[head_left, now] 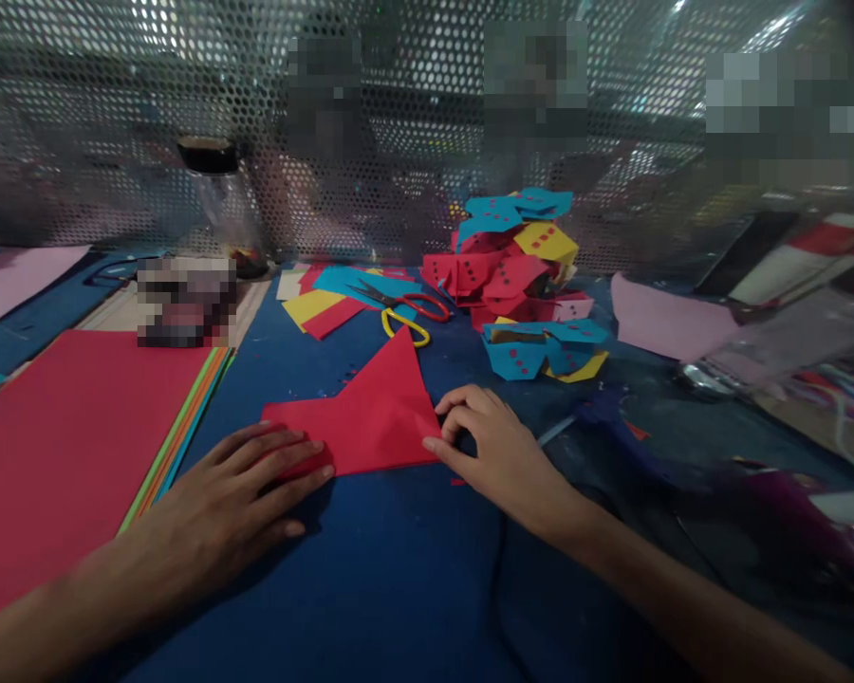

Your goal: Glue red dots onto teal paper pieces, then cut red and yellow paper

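Observation:
A sheet of red paper (380, 413), folded so that a pointed flap stands up toward the back, lies on the blue table in front of me. My left hand (256, 474) rests flat on its left end, fingers stretched out. At the paper's right corner, my right hand (488, 441) has thumb and curled fingers closed on the edge. Just behind the flap's tip lie scissors (405, 313) with one red and one yellow handle, open-bladed over cut paper pieces (327, 308) in blue, yellow and red.
Folded paper shapes with red dots (512, 270) are heaped at the back against a perforated metal panel (413, 123). A stack of coloured sheets (78, 427) lies left, near a clear bottle (228, 204). On the right are a blurred blue tool (622, 432), a cord and pink paper (673, 318).

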{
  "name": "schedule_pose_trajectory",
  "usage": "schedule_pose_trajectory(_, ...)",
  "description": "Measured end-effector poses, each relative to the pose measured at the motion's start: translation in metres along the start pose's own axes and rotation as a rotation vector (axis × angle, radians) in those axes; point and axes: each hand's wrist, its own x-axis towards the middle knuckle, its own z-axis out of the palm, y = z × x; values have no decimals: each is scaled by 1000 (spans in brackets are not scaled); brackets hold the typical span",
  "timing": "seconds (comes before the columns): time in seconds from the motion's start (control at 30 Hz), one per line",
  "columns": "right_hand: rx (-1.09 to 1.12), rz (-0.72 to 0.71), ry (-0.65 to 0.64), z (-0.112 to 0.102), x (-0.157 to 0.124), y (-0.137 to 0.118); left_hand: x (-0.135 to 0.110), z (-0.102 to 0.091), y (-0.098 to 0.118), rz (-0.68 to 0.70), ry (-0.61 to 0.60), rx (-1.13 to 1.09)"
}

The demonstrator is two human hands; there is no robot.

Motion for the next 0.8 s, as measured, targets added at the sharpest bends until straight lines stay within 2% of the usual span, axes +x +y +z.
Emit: schedule_pose_trajectory(0.8,-16,-28,14,1,0,0,1,1,8,26,3,45)
